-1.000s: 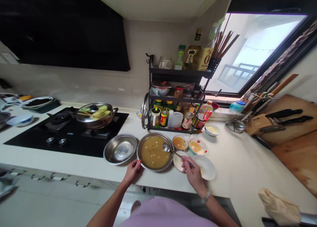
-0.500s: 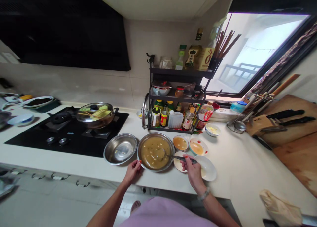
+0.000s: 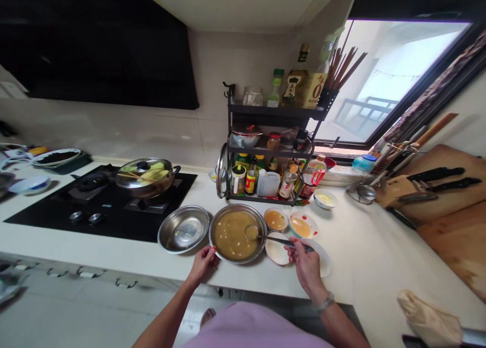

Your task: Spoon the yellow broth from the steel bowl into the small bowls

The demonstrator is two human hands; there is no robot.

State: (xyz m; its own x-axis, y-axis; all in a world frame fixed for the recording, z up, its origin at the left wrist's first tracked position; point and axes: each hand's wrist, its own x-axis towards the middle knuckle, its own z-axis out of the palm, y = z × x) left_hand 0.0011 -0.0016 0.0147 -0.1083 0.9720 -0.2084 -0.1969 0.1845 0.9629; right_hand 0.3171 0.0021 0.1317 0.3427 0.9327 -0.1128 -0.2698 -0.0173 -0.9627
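Observation:
A steel bowl of yellow-brown soup (image 3: 237, 233) stands on the white counter in front of me. My left hand (image 3: 203, 263) grips its near rim. In my right hand (image 3: 307, 265) is the handle of a metal ladle (image 3: 266, 235), whose full cup hangs just above the soup near the bowl's right side. Right of the bowl lie an unfilled small white bowl (image 3: 276, 249) and a white dish partly hidden under my right hand. Behind them stand two small bowls holding soup (image 3: 276, 219) (image 3: 302, 226).
An empty steel bowl (image 3: 184, 229) sits left of the soup. A lidded pan (image 3: 146, 176) rests on the black hob (image 3: 102, 203). A black spice rack (image 3: 270, 150) stands behind. Knives and a cutting board (image 3: 442, 186) lie at right, a crumpled bag (image 3: 429, 320) at the near right.
The ladle dipped into the soup, then came up full near the bowl's right side. My right hand drew back to the right. My left hand stayed on the rim.

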